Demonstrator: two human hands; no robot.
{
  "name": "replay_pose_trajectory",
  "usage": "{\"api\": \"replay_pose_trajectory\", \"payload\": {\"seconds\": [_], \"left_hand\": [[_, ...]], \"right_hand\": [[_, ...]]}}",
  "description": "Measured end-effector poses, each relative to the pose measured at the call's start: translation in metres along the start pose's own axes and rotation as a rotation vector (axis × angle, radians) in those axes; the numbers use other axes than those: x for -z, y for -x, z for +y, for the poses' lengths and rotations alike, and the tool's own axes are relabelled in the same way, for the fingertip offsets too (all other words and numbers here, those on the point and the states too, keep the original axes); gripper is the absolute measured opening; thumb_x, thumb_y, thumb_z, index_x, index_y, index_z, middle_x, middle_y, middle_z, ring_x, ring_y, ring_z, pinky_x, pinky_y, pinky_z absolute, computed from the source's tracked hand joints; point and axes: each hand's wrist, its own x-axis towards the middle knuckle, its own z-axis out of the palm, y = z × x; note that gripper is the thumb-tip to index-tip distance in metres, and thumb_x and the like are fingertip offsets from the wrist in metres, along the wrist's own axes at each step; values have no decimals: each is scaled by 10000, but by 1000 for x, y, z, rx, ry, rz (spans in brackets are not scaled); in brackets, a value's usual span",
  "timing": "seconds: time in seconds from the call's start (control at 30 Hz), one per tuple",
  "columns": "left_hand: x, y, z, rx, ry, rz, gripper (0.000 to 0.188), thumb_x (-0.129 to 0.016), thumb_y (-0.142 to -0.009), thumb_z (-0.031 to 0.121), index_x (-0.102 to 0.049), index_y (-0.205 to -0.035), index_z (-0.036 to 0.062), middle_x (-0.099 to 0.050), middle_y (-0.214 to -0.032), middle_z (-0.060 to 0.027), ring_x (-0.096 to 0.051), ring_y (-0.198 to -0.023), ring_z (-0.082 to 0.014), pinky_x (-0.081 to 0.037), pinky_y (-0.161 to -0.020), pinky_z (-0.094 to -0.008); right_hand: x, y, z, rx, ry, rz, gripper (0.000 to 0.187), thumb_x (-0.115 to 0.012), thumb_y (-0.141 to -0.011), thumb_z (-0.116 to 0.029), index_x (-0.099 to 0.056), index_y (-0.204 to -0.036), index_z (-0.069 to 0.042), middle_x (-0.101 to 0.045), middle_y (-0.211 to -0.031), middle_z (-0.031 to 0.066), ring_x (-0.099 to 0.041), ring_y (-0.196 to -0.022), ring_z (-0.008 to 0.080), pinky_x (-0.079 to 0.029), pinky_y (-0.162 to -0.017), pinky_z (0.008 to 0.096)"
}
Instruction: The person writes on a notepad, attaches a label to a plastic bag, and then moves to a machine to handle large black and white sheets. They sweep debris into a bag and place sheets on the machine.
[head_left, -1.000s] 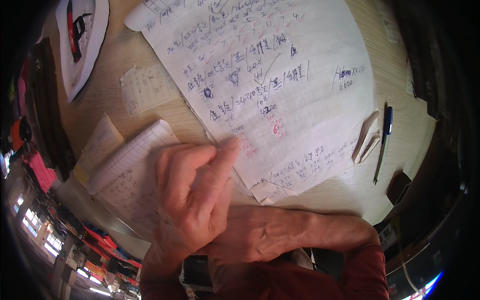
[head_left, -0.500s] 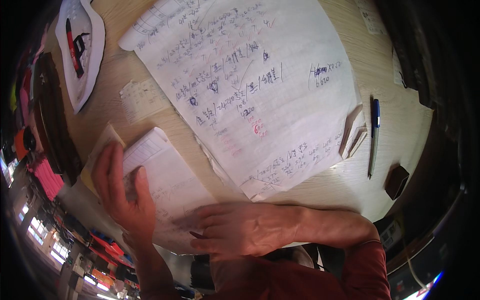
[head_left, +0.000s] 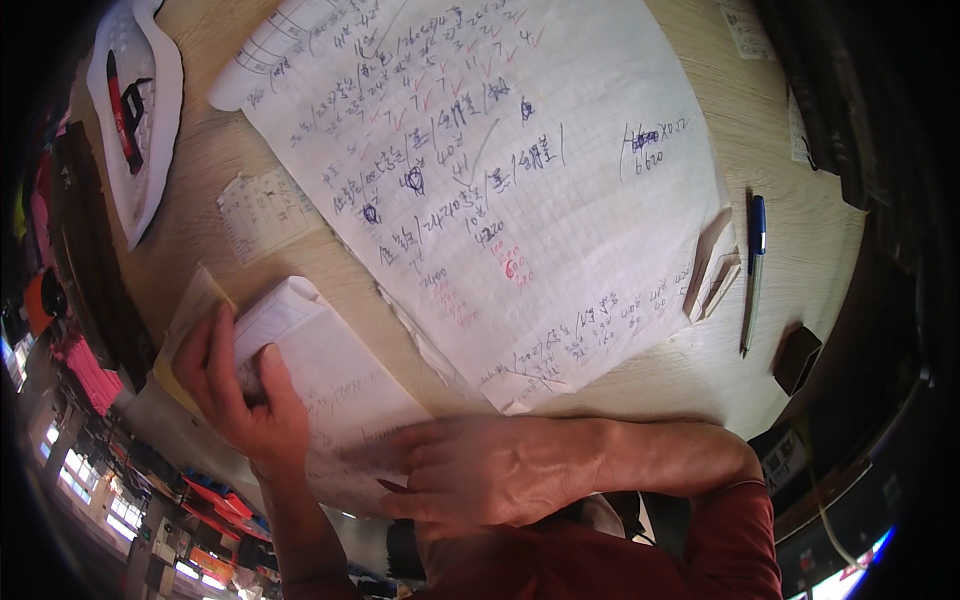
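My left hand rests on a small notepad at the lower left, fingers stretched along its far left side, thumb apart over the page. The notepad's far edge is rolled back, and faint handwriting covers the page. Across its near right part lies my right hand, fingers pointing left and closed. A thin dark end of a pen sticks out beside the fingers; the rest of it is hidden. Beyond both hands lies a large sheet of paper with blue and red handwriting, its far left edge curled and its near right corner folded.
A blue-capped pen lies right of the sheet, near a small dark block. At the far left, a white tray holds a red pen. Small paper slips lie left of the sheet. Dark edges bound the table.
The view has shifted slightly, so the sheet and tray appear a little further left. Both hands stay on the notepad; the right hand's fingers are blurred by small motion.
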Motion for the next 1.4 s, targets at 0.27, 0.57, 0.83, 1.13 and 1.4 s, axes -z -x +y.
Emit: {"api": "replay_pose_trajectory", "payload": {"seconds": [0.27,0.57,0.83,1.13,1.4], "left_hand": [[-1,2,-2,-4,17,-14,439,-654,-995,199,-606,-1377,-11,-575,-1294,-203,-561,-1175,-350,-479,-1000,-475],[-1,5,-3,27,37,-22,443,-657,-985,201,-608,-1372,-11,-555,-1295,-202,-554,-1173,-354,-474,-995,-476],[0,3,-2,19,5,-26,437,-643,-990,210,-610,-1366,-11,-563,-1293,-205,-557,-1170,-358,-475,-990,-483],[0,2,-1,48,11,-23,440,-634,-992,214,-608,-1366,-17,-566,-1286,-203,-561,-1162,-362,-475,-982,-487],[1,3,-1,58,-4,-23,442,-638,-992,217,-608,-1365,-16,-569,-1280,-202,-562,-1154,-361,-473,-981,-487]], "right_hand": [[-5,1,0,-10,6,64,433,-617,-1008,-325,-616,-1258,29,-632,-1011,159,-637,-1030,290,-474,-1075,435],[27,7,-29,119,440,523,273,-706,-843,-164,-713,-1064,-4,-622,-854,95,-658,-848,272,-489,-996,634],[32,4,-17,-110,673,587,196,-750,-814,-206,-761,-969,-86,-707,-855,56,-732,-886,241,-415,-1087,712],[23,3,-12,-28,591,609,237,-653,-848,-130,-702,-1053,-22,-590,-840,66,-654,-849,242,-453,-1060,679],[24,3,-8,15,557,541,260,-751,-829,-161,-746,-1051,-25,-683,-900,89,-696,-832,258,-576,-877,475]]}}
